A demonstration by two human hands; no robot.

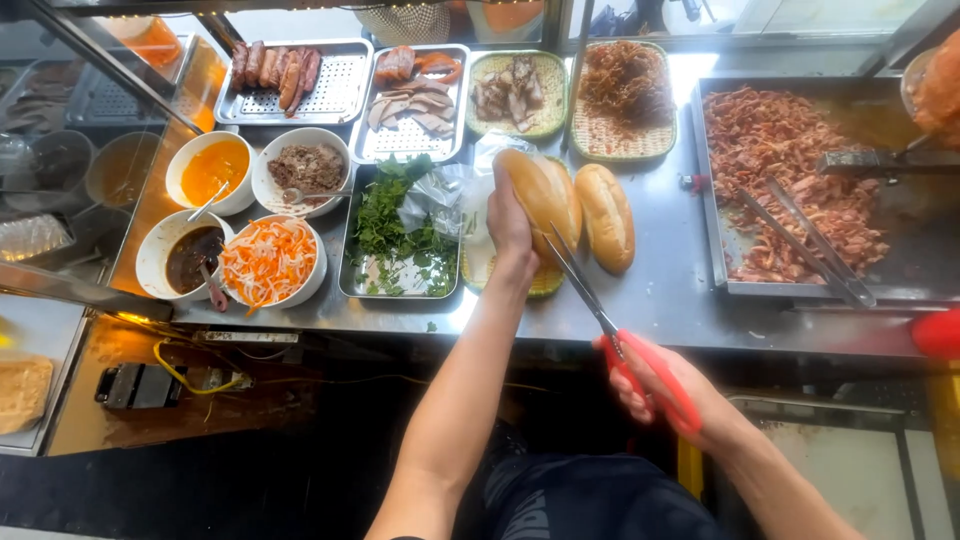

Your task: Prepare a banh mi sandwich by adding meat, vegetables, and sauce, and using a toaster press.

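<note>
Left hand (508,222) grips the loaf (545,192) from the side. Right hand (655,385) clasps the scissors (590,300), blades touching the crust. Hold the loaf steady; keep fingers off the cut line.

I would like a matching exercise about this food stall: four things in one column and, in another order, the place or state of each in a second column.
Things
1. scissors
2. bread roll
3. second bread roll
4. metal tongs

Places or states
A. lying on the shredded meat in the big tray
B. held in the left hand
C. lying alone on the steel counter
D. held in the right hand, blades pointing at the bread

Pairs: 1-D, 2-B, 3-C, 4-A
</note>
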